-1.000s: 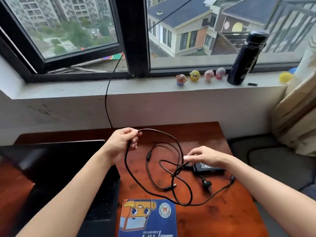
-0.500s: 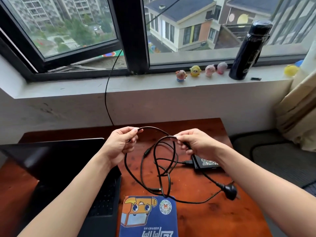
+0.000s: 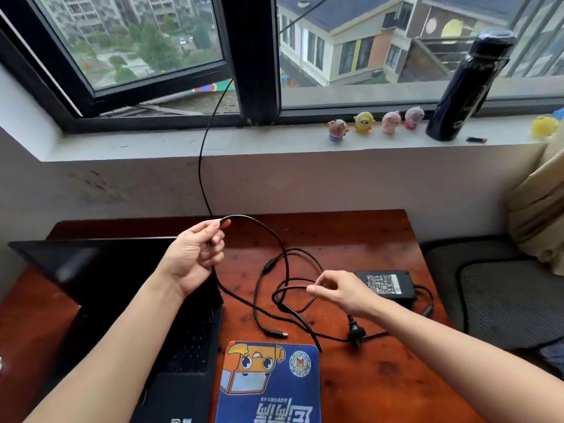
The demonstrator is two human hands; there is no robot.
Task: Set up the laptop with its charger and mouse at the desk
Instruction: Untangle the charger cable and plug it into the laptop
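Our left hand (image 3: 195,257) was raised above the wooden surface (image 3: 366,239), fingers curled round the black charger cable (image 3: 276,237), which arched out of the fist and fell into loose loops. Our right hand (image 3: 338,293) pinched one loop between thumb and forefinger, just beside the power brick (image 3: 386,283). The brick lay flat on the surface, and its white label print was too small to read. The barrel connector (image 3: 276,333) and the wall plug (image 3: 355,329) lay on the wood near the blue mouse pad (image 3: 268,383). The pad bore a cartoon figure, a QR code and large characters facing away from us, which we could not read. The open black laptop (image 3: 122,285) sat to the left.
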